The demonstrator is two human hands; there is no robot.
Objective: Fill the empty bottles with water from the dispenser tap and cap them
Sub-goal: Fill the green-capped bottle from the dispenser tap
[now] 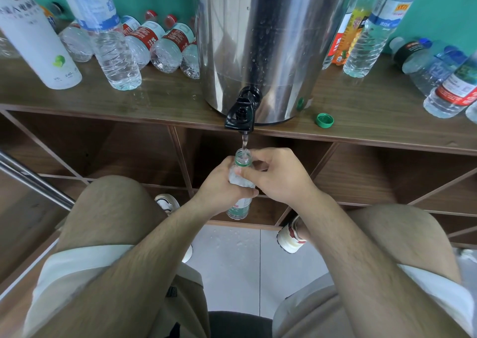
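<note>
I hold a clear plastic bottle (241, 158) with a green neck ring upright under the black tap (240, 115) of the steel dispenser (263, 41). A thin stream of water (244, 141) falls from the tap into the bottle's open mouth. My left hand (219, 185) grips the bottle's body from the left. My right hand (278, 175) grips it from the right, thumb across the shoulder. A loose green cap (324, 120) lies on the wooden counter (154, 100) right of the dispenser.
Several bottles stand and lie on the counter left of the dispenser, among them a tall white one (33, 33) and red-labelled ones (165, 43). More bottles (371, 28) crowd the right side. Open wooden shelving (129, 152) sits below. My knees flank a wet tiled floor (232, 250).
</note>
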